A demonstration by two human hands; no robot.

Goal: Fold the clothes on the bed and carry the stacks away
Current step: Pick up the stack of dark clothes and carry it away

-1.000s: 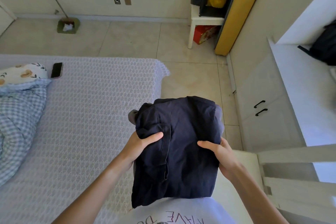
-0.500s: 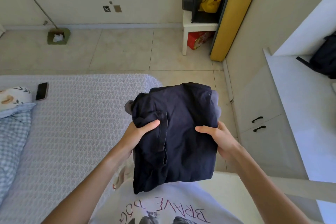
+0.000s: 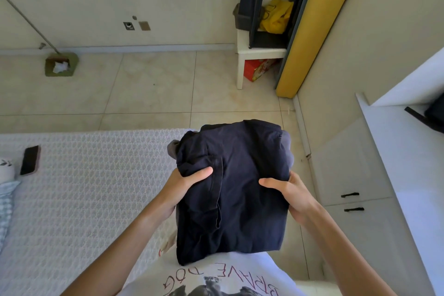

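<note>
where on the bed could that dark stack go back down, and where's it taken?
Free: the wide stretch of white bedspread between the phone and the left hand. Crowded: the bed's left edge, with the phone, a pillow and a checked blanket. Both hands, right hand included, hold the stack.

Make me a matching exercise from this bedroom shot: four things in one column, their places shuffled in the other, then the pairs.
1. folded dark navy clothes stack
2. black smartphone
3. yellow plastic bag
4. red cardboard box

A. under the white stool
B. on the white textured bedspread
C. held between left hand and right hand
D. on the white stool

Pairs: 1-C, 2-B, 3-D, 4-A
</note>
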